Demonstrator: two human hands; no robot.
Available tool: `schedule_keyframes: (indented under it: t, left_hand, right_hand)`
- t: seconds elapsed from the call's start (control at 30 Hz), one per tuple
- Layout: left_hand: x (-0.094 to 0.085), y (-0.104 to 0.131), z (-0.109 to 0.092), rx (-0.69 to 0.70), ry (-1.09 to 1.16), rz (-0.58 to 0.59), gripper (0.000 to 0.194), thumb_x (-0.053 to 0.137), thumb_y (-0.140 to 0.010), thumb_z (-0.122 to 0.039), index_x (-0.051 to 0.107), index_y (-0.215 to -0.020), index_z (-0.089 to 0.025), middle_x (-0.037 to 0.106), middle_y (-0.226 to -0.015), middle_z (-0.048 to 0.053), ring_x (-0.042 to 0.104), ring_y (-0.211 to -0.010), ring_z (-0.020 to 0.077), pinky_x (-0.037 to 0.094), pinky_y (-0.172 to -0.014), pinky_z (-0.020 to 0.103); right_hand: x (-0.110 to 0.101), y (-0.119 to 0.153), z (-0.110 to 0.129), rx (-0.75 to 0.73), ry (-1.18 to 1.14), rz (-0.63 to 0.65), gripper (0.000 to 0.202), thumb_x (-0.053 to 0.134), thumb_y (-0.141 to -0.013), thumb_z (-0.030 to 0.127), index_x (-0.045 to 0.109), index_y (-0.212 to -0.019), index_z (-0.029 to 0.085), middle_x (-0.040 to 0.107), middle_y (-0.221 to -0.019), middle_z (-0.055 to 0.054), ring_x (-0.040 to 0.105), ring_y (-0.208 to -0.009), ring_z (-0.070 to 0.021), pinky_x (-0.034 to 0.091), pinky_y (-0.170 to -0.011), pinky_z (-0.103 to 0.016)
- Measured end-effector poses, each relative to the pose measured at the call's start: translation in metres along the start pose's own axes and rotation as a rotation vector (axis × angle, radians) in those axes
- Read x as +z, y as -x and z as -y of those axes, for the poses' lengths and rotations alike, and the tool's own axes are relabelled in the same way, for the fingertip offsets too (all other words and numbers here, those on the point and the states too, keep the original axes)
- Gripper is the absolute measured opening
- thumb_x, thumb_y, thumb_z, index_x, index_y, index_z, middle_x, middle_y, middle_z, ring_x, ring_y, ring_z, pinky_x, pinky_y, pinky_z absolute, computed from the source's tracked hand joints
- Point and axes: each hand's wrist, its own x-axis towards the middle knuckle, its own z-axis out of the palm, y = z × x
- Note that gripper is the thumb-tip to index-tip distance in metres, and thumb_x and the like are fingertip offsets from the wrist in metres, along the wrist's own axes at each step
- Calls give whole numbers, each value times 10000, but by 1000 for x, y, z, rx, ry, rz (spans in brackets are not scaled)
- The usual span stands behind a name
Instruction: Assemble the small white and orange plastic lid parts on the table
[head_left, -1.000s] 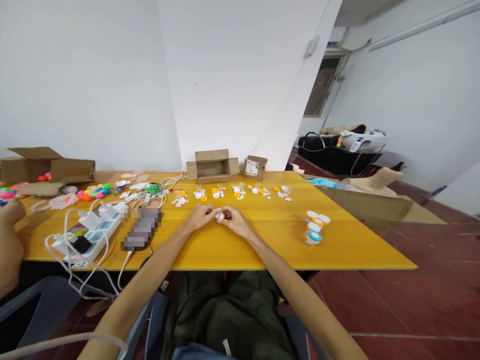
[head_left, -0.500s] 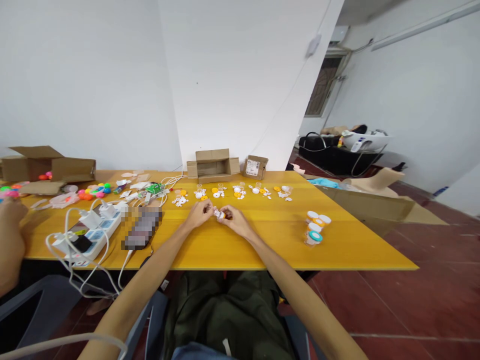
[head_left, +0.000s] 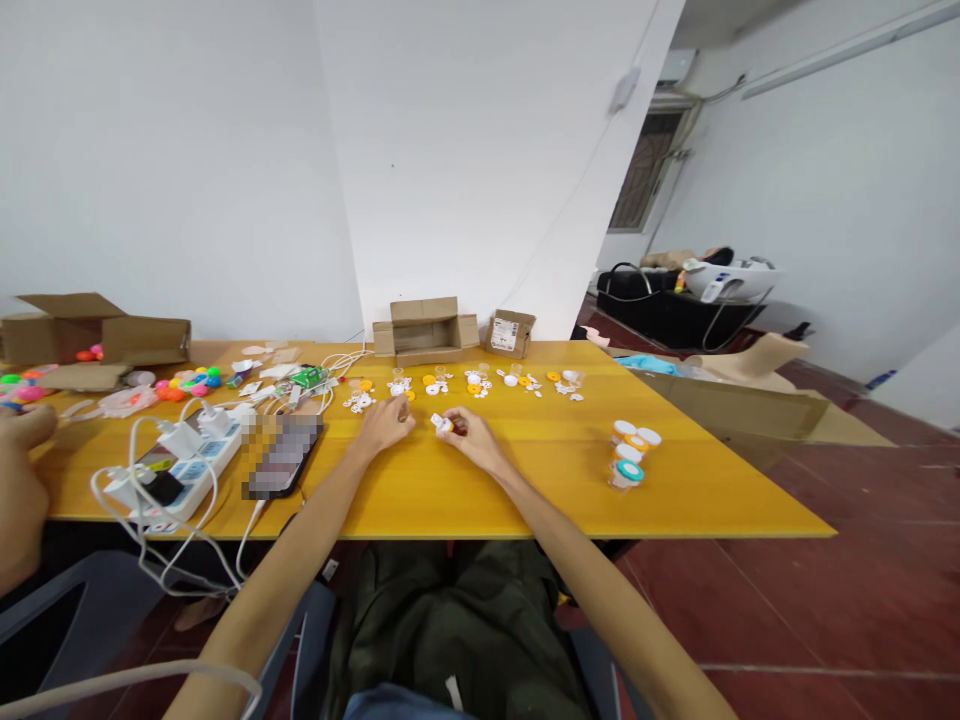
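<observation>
My right hand [head_left: 474, 440] pinches a small white plastic piece [head_left: 441, 424] between thumb and fingers, just above the table. Part of that piece is hidden by the fingers. To its left, my left hand [head_left: 386, 424] reaches out to a small group of white plastic parts [head_left: 400, 385], its fingers loosely bent and apart. I see nothing held in it, though its fingertips are partly hidden. More small heaps of white discs and orange rings [head_left: 474, 384] lie in a row beyond my hands, with clear cups among them.
Lidded clear jars [head_left: 627, 472] stand on the right of the yellow table [head_left: 525, 505]. A phone [head_left: 289, 455] and a power strip [head_left: 199, 465] with cables lie left. Cardboard boxes [head_left: 426, 335] stand at the back. Another person's hand [head_left: 26, 430] is at the far left.
My left hand has come away from the white piece and moved left and slightly outward to the loose parts. The right hand keeps the piece, now tilted differently.
</observation>
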Motion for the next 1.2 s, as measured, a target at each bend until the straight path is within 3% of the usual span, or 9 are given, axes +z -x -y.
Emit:
schedule_keyframes:
  t: [0.1, 0.3, 0.5, 0.63, 0.77, 0.87, 1.03, 1.2]
  left_hand:
    - [-1, 1, -2, -40, -79, 89, 33, 566, -822, -222, 571, -847, -243, 664, -787, 26, 621, -768, 222, 389, -693, 300]
    - [-7, 3, -10, -85, -221, 149, 138, 527, -889, -271, 603, -1000, -241, 723, -956, 60, 676, -952, 255, 448, -813, 321]
    - [-7, 4, -6, -69, -211, 154, 209, 532, -923, -395, 603, -1039, -237, 729, -917, 64, 688, -974, 277, 467, -841, 346]
    - [-7, 2, 7, -75, -124, 73, 266, 468, -961, -450, 587, -1073, -240, 712, -837, 38, 687, -906, 260, 480, -816, 346]
    - [-9, -4, 23, -101, -171, -190, 237, 373, -978, -317, 591, -984, -224, 691, -961, 98, 652, -975, 278, 488, -850, 388]
    - [-8, -7, 36, -110, -241, -333, 158, 466, -885, -199, 590, -983, -203, 644, -1068, 140, 615, -1036, 297, 483, -910, 417]
    - [0, -5, 54, -194, -345, -321, 294, 559, -783, -163, 585, -1076, -161, 582, -1138, 188, 573, -1077, 344, 490, -863, 441]
    - [8, -6, 62, -229, -388, -284, 250, 550, -780, -154, 611, -1022, -167, 588, -1123, 183, 559, -1077, 349, 487, -860, 451]
  right_hand:
    - [0, 0, 0, 3, -7, -1, 266, 745, -654, 279, 627, -887, 226, 704, -826, 10, 654, -749, -173, 525, -721, -309]
    - [1, 0, 1, -2, -22, -1, 252, 746, -642, 270, 630, -862, 224, 698, -810, 17, 650, -737, -167, 522, -706, -298]
    - [1, 1, 1, -7, -30, 4, 246, 747, -649, 276, 632, -861, 227, 701, -819, 14, 648, -730, -165, 525, -707, -300]
    - [1, 0, 0, -8, -29, 2, 251, 747, -645, 275, 637, -866, 225, 704, -828, 10, 650, -740, -169, 525, -713, -305]
    - [2, 0, 1, 16, -20, -4, 251, 748, -637, 276, 637, -855, 221, 696, -803, 12, 640, -721, -169, 518, -691, -301]
    - [2, 1, 3, 19, -23, -6, 252, 747, -635, 282, 633, -852, 221, 695, -810, 11, 640, -725, -167, 517, -699, -301]
    - [1, 2, 3, 23, -28, -11, 262, 748, -630, 282, 633, -858, 223, 700, -819, 11, 650, -743, -172, 523, -720, -307]
    - [0, 2, -1, 7, -14, 4, 273, 752, -648, 306, 639, -882, 223, 708, -836, 5, 655, -750, -179, 531, -724, -318]
